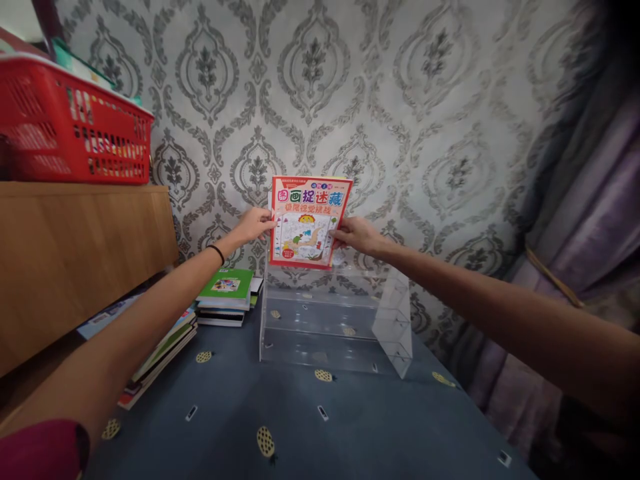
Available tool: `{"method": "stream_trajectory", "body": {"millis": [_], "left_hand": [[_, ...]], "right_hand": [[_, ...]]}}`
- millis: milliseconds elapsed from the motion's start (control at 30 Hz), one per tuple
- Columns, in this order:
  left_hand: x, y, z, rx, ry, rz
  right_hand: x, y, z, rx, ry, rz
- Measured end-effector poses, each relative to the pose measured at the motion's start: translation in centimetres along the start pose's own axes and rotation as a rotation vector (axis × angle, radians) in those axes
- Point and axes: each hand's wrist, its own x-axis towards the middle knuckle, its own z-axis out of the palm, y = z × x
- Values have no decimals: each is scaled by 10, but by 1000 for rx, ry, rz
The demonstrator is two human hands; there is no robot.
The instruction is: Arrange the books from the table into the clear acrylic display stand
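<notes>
A children's picture book (306, 223) with a red-bordered cover is upright between my two hands, its front facing me. My left hand (254, 225) pinches its left edge, and my right hand (357, 235) grips the right edge. Behind and below the book stands a clear acrylic tiered rack (320, 327) with several steps. The book is at the level of the rack's top tier; whether its bottom edge rests there I cannot tell. A dark band circles my left wrist.
Left of the rack lies a stack of books topped by a green one (226, 285). Nearer me is another book pile (163, 353). A red plastic basket (120, 137) sits on a wooden cabinet (85, 260). Purple curtains (575, 267) hang at right. A blue patterned cloth (295, 427) covers the table.
</notes>
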Motion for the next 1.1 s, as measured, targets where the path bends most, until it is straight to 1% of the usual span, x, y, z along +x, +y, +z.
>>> {"method": "stream_trajectory", "body": {"millis": [67,133,300,433,567,733,967,1100], "left_hand": [[0,-3,1,-9,-47,-72],[-1,-6,1,3,-57,-106],[-4,-5,1,30,-44,-108],[-4,-3,1,23,-45,-112],[-1,-2,2,20,-18,-113],[-2,-3,3,15,-13,-103],[-8,-2,9,11,70,-91],[-8,-6,12,-6,107,-111]], "right_hand": [[-1,0,0,-54,-6,26],[-1,0,1,-101,-16,56],[-1,-3,6,-101,-6,103],[-2,-7,7,-128,8,101],[-3,-9,10,-179,33,108],[-2,-11,13,-240,42,112],[-6,-19,11,-445,99,99],[-8,-19,11,-516,128,132]]}}
